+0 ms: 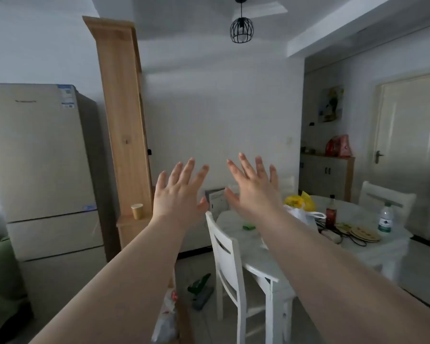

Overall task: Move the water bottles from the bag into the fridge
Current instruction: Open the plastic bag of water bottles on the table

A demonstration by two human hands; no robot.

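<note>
Both forearms reach up the middle of the view and cover much of what lies behind them. The right forearm hides the near part of a white bag (303,214) on the table (253,252), so what the bag holds cannot be seen. The left forearm covers part of a second, crumpled bag (165,319) on the floor, blurred and hard to read. A green thing (199,285) on the floor nearby is too unclear to name.

The left hand (179,197) and right hand (252,192) are raised side by side, apart, backs to the camera, fingers straight and spread, holding nothing.

One water bottle (385,218) with a green label stands upright at the far right of the table, well apart from the white bag. A dark bottle (330,211) stands between them, with a yellow bag (299,201) behind the white one. The fridge (42,157) stands at the left with its doors closed, its left side cut off by the frame. A white chair (227,256) stands at the table's near left edge.
</note>
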